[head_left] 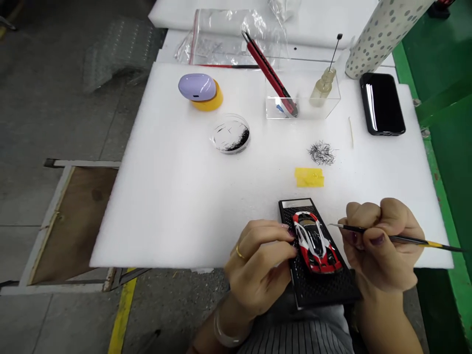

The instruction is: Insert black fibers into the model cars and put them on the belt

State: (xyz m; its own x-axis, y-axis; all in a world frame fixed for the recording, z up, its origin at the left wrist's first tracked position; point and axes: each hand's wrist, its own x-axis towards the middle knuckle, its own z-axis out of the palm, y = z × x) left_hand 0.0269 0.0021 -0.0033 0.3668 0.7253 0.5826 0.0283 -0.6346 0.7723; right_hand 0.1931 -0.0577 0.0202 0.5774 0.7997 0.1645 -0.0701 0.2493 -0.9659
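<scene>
A red, white and black model car (317, 243) sits on a black textured display base (309, 290) at the table's front edge. My left hand (261, 265) grips the left side of this base, its fingertips close beside the car; the thumb is mostly hidden. In my right hand (383, 241), just right of the base, a fine paintbrush (413, 240) is pinched between thumb and fingers. Its thin tip points left towards the car's right side, and I cannot tell whether it touches. Beyond the base lie yellow tape (309, 177) and a pile of short black bristles (322, 153).
Further back are a round clear dish (230, 133) with black bristles, a lilac case (197, 87) on a yellow roll, and a clear box (275, 109) holding red tweezers (271, 73) and a small bottle (323, 87). A black phone-like device (382, 104) lies right.
</scene>
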